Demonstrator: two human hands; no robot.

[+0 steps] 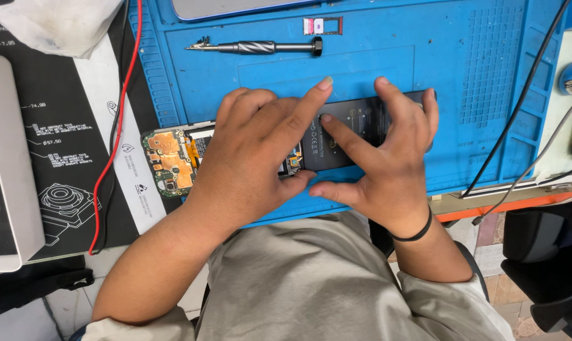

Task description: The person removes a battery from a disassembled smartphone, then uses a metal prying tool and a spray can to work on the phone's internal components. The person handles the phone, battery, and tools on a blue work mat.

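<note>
Centrally placed item: opened black smartphone with its back cover off (336, 136), lying lengthwise on the blue silicone repair mat (456, 57), near the mat's front edge.
Exposed parts: green circuit board with copper-coloured shielding (169, 161) at the phone's left end; flat black battery (349, 129) along the middle.
Left hand (254, 158): laid flat over the phone's middle, fingers spread, index finger stretched onto the battery; it grips nothing, and seems to pin the phone down so it cannot slide.
Right hand (387, 158): arched over the phone's right end, thumb at the near edge, fingers curled over the far edge, index fingertip pressing the battery; a black band circles the wrist.
Set aside: slim metal precision screwdriver (254, 47) and small pink card tray (322, 26), both well apart at the mat's far side, out of the hands' way.
Surface: black printed work mat (65, 158) to the left, crossed by a red wire (117, 126); black cables (519, 107) to the right.
Room: tiled floor below the bench edge.
</note>
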